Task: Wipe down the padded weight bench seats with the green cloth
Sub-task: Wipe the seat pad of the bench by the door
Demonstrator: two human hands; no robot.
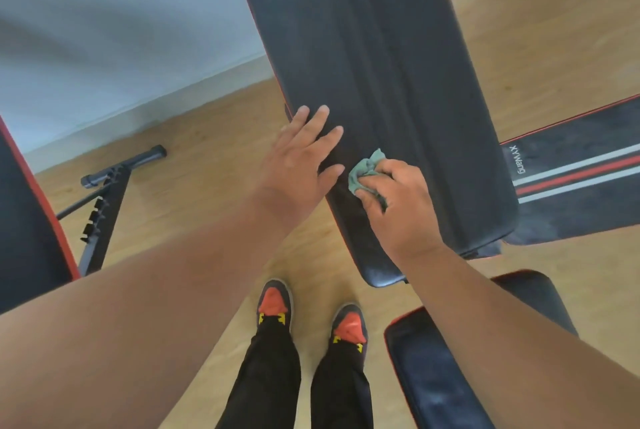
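A long black padded bench seat [363, 65] with a red edge runs from the top of the view down to the middle. My left hand [301, 158] lies flat on its left edge, fingers straight. Beside it, my right hand [394, 200] grips a crumpled green cloth [365, 170] and presses it on the pad's lower part. Only the cloth's left end shows beyond my fingers.
A second black pad [433, 369] with red piping lies at the lower right. A striped bench pad [581, 179] lies at the right, and another red-edged pad [24, 221] at the left. A black metal frame [104, 207] stands on the wooden floor. My shoes [311, 314] stand below the bench.
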